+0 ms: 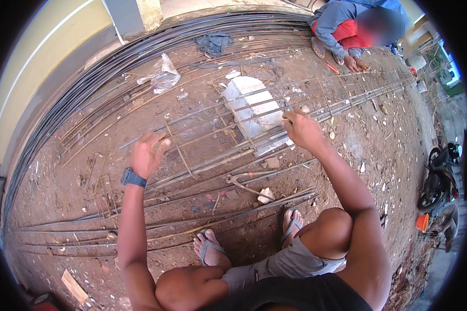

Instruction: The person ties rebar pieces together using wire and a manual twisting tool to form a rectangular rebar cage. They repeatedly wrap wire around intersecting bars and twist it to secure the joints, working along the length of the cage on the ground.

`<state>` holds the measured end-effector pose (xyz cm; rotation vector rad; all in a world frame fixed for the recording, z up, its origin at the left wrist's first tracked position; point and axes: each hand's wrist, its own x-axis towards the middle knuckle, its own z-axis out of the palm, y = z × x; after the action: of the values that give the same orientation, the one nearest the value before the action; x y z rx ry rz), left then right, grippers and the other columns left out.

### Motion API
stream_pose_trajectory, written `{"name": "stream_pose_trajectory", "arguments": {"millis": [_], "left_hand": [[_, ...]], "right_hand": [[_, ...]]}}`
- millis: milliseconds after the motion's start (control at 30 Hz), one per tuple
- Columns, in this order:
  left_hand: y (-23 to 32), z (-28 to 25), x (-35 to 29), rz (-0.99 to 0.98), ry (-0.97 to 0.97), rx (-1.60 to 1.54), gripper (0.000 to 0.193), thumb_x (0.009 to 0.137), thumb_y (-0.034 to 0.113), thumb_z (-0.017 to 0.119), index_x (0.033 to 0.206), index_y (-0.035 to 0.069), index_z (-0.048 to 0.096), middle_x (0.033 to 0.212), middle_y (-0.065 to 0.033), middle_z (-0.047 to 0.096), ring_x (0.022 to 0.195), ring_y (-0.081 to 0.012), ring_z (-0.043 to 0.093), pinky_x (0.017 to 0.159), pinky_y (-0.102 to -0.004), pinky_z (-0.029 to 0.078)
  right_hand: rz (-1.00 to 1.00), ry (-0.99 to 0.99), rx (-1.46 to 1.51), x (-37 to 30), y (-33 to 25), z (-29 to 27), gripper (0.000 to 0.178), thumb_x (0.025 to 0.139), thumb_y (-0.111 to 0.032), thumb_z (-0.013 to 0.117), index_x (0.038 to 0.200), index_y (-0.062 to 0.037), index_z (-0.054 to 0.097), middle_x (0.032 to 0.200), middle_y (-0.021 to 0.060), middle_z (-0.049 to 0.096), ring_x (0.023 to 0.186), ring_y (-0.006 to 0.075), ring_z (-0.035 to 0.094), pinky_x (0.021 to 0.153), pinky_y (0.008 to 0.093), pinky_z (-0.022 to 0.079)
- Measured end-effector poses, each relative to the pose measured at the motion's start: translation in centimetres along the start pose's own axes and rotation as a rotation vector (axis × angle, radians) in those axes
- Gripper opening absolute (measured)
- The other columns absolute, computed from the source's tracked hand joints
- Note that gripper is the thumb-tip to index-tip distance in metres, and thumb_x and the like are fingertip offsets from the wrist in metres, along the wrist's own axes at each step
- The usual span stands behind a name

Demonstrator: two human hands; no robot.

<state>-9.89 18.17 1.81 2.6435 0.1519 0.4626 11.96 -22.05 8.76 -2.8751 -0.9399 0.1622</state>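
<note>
A crouching person's bare hands reach over a steel rebar cage (240,123) lying across bare earth, partly over a torn white sack (258,97). The left hand (149,151), its fingers loosely bent, is at the cage's near-left end; whether it grips a bar cannot be told. The right hand (299,128) has thumb and fingertips drawn together beside the cage's middle; what they pinch, if anything, is hidden. Pincers (230,179) lie between the cage and the person's feet. A co-worker (333,31) squats near the cage's far end.
</note>
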Motion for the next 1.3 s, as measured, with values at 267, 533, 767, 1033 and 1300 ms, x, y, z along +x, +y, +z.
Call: {"name": "stream_pose_trajectory", "arguments": {"millis": [267,533,767,1033,1300], "left_hand": [[2.6,-1.2,-1.9,-0.128,-0.067,-0.222,0.038,0.095,0.034,0.067,0.111,0.000,0.071,0.103,-0.0222,0.070,0.091,-0.0404,0.068,0.081,-0.0440,0.054],[1.1,0.0,-0.4,-0.277,-0.242,-0.301,0.042,0.100,0.037,0.064,0.087,-0.003,0.069,0.068,-0.0115,0.056,0.066,-0.0172,0.050,0.064,-0.0368,0.044],[0.6,0.7,0.7,-0.374,-0.334,-0.323,0.050,0.094,0.045,0.071,0.073,0.000,0.064,0.061,0.0005,0.041,0.062,-0.0095,0.039,0.057,-0.0319,0.037],[1.0,1.4,1.4,-0.331,-0.316,-0.350,0.052,0.091,0.049,0.072,0.078,-0.001,0.071,0.058,-0.0095,0.058,0.058,-0.0149,0.050,0.058,-0.0371,0.045],[-0.3,1.2,1.1,-0.370,-0.344,-0.322,0.051,0.092,0.051,0.069,0.082,0.001,0.072,0.065,-0.0117,0.061,0.060,-0.0210,0.054,0.062,-0.0385,0.046]], "right_hand": [[-0.173,-0.175,-0.069,2.2,-3.1,1.9,0.046,0.104,-0.045,0.048,0.128,-0.0087,0.063,0.134,0.0131,0.059,0.110,0.0369,0.066,0.095,0.0471,0.055],[-0.166,-0.016,-0.059,1.5,-2.5,2.0,0.047,0.104,-0.045,0.048,0.109,-0.0033,0.068,0.115,0.0182,0.065,0.096,0.0387,0.070,0.084,0.0496,0.058],[-0.156,-0.040,-0.207,2.9,-0.7,2.8,0.047,0.106,-0.045,0.042,0.114,-0.0024,0.061,0.115,0.0187,0.065,0.097,0.0405,0.070,0.082,0.0506,0.058],[-0.185,-0.042,-0.165,2.7,1.2,2.6,0.043,0.107,-0.043,0.040,0.114,-0.0044,0.058,0.114,0.0191,0.065,0.095,0.0416,0.069,0.080,0.0528,0.057],[-0.020,-0.200,-0.045,-3.8,1.2,2.9,0.044,0.107,-0.045,0.040,0.120,-0.0067,0.056,0.095,0.0261,0.069,0.091,0.0451,0.069,0.078,0.0530,0.056]]}}
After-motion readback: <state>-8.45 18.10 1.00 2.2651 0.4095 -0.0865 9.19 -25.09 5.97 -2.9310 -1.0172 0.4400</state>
